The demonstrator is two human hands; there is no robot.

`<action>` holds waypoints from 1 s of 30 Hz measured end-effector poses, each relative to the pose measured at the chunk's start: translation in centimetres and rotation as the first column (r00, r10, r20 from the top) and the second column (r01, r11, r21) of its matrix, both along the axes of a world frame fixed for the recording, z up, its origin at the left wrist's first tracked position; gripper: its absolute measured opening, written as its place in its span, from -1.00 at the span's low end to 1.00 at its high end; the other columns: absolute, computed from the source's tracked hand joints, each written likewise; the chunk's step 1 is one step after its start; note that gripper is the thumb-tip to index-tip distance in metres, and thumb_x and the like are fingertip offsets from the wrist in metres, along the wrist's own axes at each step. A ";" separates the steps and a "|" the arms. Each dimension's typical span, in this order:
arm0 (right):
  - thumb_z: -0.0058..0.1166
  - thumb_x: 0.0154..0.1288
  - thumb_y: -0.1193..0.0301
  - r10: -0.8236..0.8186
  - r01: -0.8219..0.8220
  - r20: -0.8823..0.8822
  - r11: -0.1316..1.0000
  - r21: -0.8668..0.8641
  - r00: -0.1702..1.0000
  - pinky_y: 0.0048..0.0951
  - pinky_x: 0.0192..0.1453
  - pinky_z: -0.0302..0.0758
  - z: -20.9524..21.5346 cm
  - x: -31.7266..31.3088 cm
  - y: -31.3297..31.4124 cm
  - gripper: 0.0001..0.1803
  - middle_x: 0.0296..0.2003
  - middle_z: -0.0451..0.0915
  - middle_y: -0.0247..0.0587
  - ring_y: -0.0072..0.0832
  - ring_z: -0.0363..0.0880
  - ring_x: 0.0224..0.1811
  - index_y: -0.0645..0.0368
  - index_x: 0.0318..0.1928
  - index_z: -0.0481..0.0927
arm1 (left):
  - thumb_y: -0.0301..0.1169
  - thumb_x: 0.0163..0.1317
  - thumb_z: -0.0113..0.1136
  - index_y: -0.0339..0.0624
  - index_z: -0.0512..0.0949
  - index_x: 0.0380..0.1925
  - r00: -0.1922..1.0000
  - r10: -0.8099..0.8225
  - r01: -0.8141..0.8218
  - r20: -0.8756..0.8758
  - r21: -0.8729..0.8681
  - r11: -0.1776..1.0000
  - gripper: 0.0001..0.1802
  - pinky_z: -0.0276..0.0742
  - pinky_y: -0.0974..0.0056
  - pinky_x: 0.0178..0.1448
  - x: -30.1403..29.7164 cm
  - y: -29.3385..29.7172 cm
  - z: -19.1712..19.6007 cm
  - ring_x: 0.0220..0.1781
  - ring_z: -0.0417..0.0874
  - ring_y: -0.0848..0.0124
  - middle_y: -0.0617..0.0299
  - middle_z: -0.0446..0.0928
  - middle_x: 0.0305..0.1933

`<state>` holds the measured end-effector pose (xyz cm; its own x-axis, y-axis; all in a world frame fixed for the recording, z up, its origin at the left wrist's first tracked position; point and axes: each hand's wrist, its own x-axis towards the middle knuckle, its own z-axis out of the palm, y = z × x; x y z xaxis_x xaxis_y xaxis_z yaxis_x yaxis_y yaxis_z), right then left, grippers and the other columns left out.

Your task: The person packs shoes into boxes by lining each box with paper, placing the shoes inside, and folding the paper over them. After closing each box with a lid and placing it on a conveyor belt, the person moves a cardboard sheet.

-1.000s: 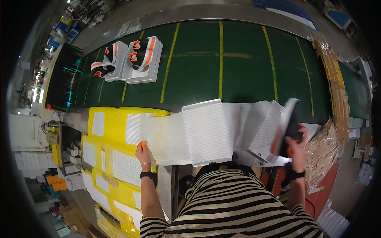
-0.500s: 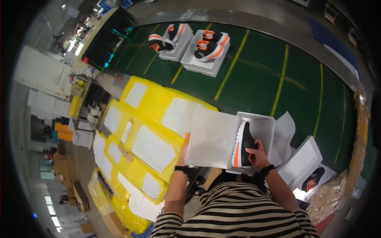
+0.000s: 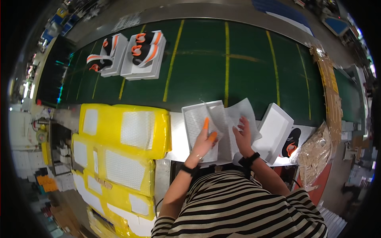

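Just in front of me stands a white shoebox, with a translucent textured wrapping sheet lying in its left side. My left hand rests over that sheet with index finger and thumb apart, both in orange fingertip covers. Beside it, my right hand hovers by a pale packing sheet that spreads over the box's right edge; its fingers are parted and slightly curled. Neither hand grips anything visible. The shoe seen earlier does not show now; the sheets cover the inside of the box.
Right of the box leans another white box part, beside a black and orange shoe. Crinkled brown wrapping lies at far right. Yellow-wrapped sheet packs are stacked left. Farther off, shoes sit on white boxes on the green table.
My right hand has let go of the black shoe. The sheet beside my left hand has moved right, into the box. My view has turned to the right.
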<state>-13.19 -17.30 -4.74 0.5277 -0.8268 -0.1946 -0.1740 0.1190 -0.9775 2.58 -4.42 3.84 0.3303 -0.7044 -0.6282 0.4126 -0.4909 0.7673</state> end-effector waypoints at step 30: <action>0.26 -0.02 0.58 -0.107 -0.022 -0.164 0.772 -0.636 0.981 -0.30 0.08 0.50 12.7 -23.1 -9.4 -0.86 0.18 0.46 0.02 -0.04 0.54 0.06 0.22 -0.37 0.62 | -0.26 0.09 0.24 -0.16 0.60 -0.01 0.146 -0.312 0.419 0.939 0.227 0.879 -0.56 0.27 -0.15 0.32 -6.0 -2.7 -0.1 0.12 0.52 -0.07 0.00 0.56 0.10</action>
<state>-36.29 -26.65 7.98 0.4978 -0.8166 0.2923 -0.3634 -0.5024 -0.7846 -3.43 -7.12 3.78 0.3160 -0.9487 -0.0125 -0.8331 -0.2838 0.4748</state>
